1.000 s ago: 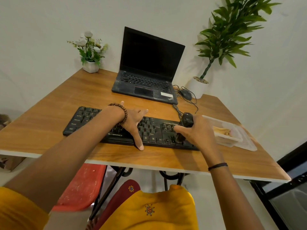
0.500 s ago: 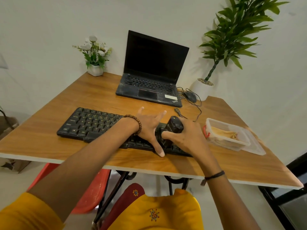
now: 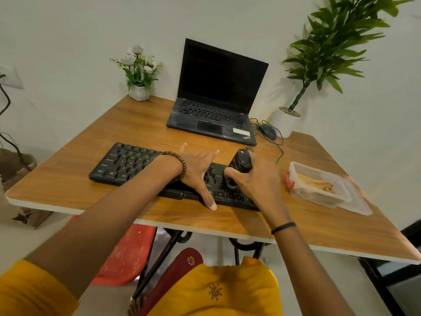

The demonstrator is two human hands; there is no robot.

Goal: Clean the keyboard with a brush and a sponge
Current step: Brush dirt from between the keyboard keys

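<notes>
Keyboard (image 3: pixel 127 165): lying along the tabletop's (image 3: pixel 91 137) front edge.
Left hand (image 3: pixel 198 172): pressing flat on the middle keys, with the grip spread wide open and holding nothing.
Right hand (image 3: pixel 255 179): curling its grip round the black brush (image 3: pixel 241 161), and holding it upright over the right end of the keys.

Bare table (image 3: pixel 68 176) is lying open at 9 o'clock of the keyboard (image 3: pixel 127 163) and along its 6 o'clock edge. The laptop (image 3: pixel 216 99) is blocking 12 o'clock; mouse (image 3: pixel 268 131) and cable (image 3: pixel 282 150) are crowding 1 o'clock; the box (image 3: pixel 319 185) is standing at 3 o'clock.
</notes>
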